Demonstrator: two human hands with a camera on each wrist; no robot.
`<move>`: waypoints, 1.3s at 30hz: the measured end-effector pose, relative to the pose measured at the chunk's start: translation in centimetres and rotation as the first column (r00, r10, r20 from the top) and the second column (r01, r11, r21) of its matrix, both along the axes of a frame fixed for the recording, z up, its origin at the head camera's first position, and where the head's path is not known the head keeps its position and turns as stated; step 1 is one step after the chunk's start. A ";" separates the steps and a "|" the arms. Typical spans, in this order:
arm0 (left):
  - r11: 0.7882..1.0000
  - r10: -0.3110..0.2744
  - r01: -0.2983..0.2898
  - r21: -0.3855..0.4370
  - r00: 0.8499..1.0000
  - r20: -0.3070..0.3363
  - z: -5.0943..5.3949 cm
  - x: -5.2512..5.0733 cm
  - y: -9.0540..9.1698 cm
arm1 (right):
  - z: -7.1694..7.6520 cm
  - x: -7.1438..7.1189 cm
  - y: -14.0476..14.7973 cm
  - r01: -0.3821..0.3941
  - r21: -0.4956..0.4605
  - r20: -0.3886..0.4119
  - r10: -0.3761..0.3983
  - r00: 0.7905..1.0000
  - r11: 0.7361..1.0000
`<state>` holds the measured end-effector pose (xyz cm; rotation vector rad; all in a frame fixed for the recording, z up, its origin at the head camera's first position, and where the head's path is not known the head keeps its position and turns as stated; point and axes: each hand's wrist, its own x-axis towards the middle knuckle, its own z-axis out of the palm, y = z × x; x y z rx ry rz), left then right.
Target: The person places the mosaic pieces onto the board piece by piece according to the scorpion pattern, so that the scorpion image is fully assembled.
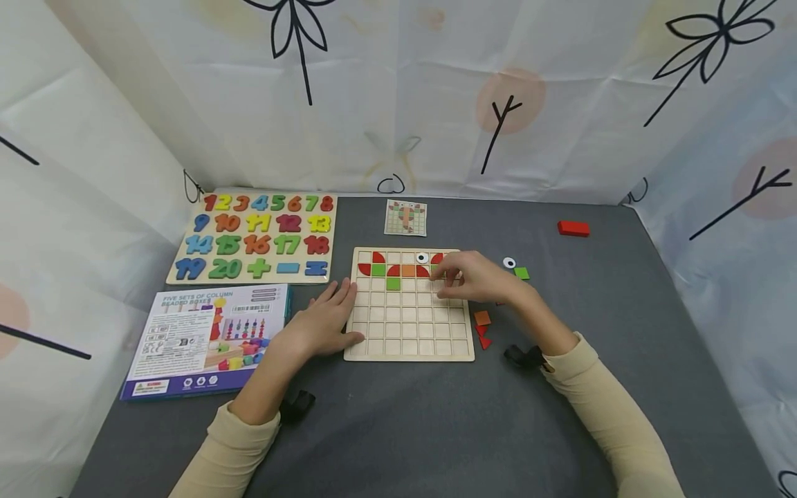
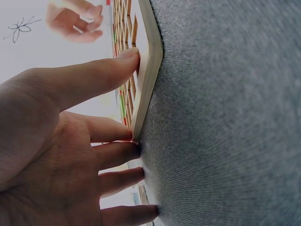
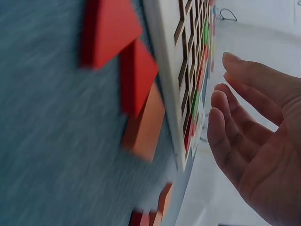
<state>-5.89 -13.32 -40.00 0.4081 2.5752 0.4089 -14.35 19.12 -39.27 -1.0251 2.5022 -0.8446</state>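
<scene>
A wooden grid board [image 1: 409, 317] lies on the table with red, green and orange pieces and a white eye piece [image 1: 422, 258] in its upper rows. My left hand [image 1: 322, 322] rests along the board's left edge, fingers fairly straight; in the left wrist view its thumb [image 2: 101, 80] lies on the rim. Over the board's upper right part hovers my right hand [image 1: 470, 275], hiding some squares. The right wrist view shows that hand's thumb and fingers loosely bent and apart, with nothing seen between them. Beside the board lie an orange square [image 1: 482, 317] and red pieces [image 1: 485, 342].
Behind the board is a small pattern card [image 1: 406, 218]. A number puzzle [image 1: 252, 238] and a boxed set [image 1: 208, 339] stand at the left. To the right lie another eye piece [image 1: 509, 263], a green square [image 1: 521, 273] and a red block [image 1: 573, 228].
</scene>
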 end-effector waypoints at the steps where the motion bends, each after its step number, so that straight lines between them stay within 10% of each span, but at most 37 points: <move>1: 1.000 -0.001 0.001 0.001 1.000 0.000 0.0 0.0 0.0 | 0.1 0.1 0.4 0.013 0.000 0.001 -0.013 1.000 1.000; 23: 1.000 -0.015 0.015 0.002 1.000 -0.005 0.1 -0.1 -0.1 | 0.2 0.3 12.4 0.334 0.066 0.075 -0.338 0.938 0.940; 39: 1.000 -0.009 0.009 0.000 1.000 -0.008 0.0 0.0 -0.1 | -1.6 -1.3 14.4 0.412 0.143 0.065 -0.424 0.903 0.900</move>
